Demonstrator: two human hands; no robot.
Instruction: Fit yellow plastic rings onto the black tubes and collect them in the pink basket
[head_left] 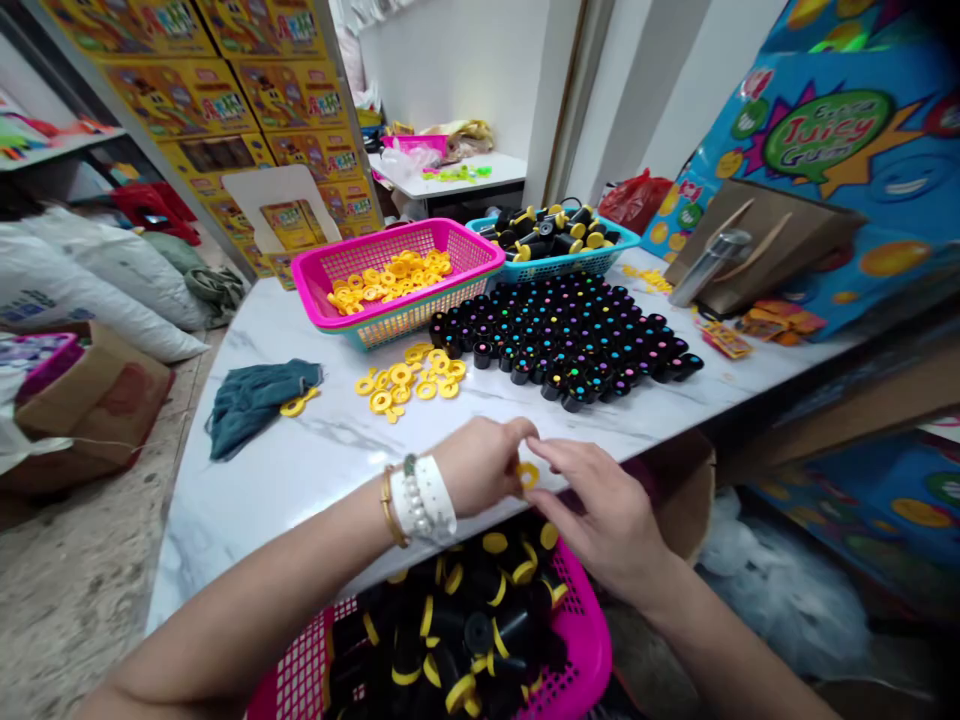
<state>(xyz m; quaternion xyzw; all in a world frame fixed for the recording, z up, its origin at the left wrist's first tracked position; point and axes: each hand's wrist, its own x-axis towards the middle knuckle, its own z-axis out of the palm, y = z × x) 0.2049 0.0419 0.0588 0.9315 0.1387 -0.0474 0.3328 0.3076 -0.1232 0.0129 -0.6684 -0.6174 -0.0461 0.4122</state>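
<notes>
My left hand (pixel 480 465), with bracelets and a white band at the wrist, is closed, its back towards me and its fingertips mostly hidden. At its fingertips is a small yellow plastic ring (pixel 529 474). My right hand (pixel 604 505) meets it from the other side, thumb and fingers pinched around the ring. Just below both hands, a pink basket (pixel 592 630) holds many black cylinders with yellow ends (pixel 450 610). Beyond my left hand, loose yellow rings (pixel 412 380) lie on the marble-patterned table (pixel 300 500).
Rows of black cylinders (pixel 555 330) with coloured dots stand on the table. Behind them are a pink basket (pixel 315 290) of yellow rings and a blue basket (pixel 600 257) of black-and-yellow pieces. A dark cloth (pixel 259 400) lies left; a paper bag (pixel 787 240) stands right.
</notes>
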